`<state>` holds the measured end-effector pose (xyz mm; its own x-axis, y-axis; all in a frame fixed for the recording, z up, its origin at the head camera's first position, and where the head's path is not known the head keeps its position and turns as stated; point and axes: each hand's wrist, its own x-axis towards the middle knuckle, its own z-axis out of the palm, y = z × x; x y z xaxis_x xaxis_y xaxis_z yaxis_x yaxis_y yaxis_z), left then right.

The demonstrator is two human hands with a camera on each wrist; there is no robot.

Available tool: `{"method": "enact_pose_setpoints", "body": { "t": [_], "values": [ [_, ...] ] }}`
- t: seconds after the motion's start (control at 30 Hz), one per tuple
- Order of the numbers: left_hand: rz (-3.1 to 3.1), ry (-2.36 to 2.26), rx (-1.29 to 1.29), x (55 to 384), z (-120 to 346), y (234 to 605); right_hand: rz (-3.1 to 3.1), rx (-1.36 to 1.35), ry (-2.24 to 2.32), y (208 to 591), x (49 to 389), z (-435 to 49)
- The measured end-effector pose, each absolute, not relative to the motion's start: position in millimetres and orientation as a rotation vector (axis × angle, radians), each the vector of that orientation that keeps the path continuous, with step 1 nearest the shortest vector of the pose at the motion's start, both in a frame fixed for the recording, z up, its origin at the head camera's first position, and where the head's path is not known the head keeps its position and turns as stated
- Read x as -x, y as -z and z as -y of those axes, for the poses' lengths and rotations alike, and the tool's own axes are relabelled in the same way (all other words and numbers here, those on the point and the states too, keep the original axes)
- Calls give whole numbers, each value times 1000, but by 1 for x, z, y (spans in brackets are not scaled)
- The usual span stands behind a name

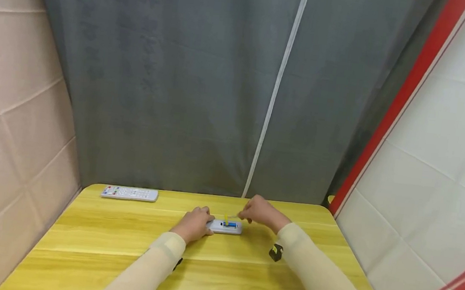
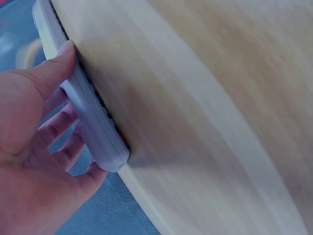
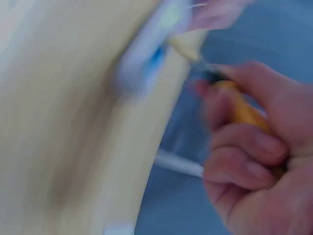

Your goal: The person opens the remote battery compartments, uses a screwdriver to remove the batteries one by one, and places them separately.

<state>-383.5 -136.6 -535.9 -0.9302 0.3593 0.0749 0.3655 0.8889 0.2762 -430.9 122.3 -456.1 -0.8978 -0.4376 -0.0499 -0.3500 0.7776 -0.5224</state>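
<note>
A white remote control [image 1: 215,226] lies on the table with its battery compartment facing up and a blue battery [image 1: 230,224] inside. My left hand [image 1: 194,224] grips its left end, the thumb on one long edge and fingers on the other, as the left wrist view shows of the remote's side [image 2: 95,120]. My right hand [image 1: 260,211] holds a screwdriver by its orange handle [image 3: 248,115], fingers curled round it. The metal shaft points at the compartment. By its tip, a small yellow elongated piece [image 3: 184,48] stands at the compartment; blur hides what it is.
Another remote control [image 1: 130,193], buttons up, lies at the table's back left. A grey curtain [image 1: 179,86] hangs behind the wooden table [image 1: 118,242]. Pale sheets [image 1: 6,129] stand at the left, a white and red panel [image 1: 444,140] at the right.
</note>
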Motion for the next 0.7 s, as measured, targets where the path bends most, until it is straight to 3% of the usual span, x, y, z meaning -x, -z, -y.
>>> {"method": "enact_pose_setpoints", "body": {
  "t": [0.13,0.7],
  "values": [
    [3036,467,587,385,137,537,-2845,471,1056,448,431,-128],
    [3053,477,535,388,138,539,-2800,515,961,485,414,-139]
  ]
}}
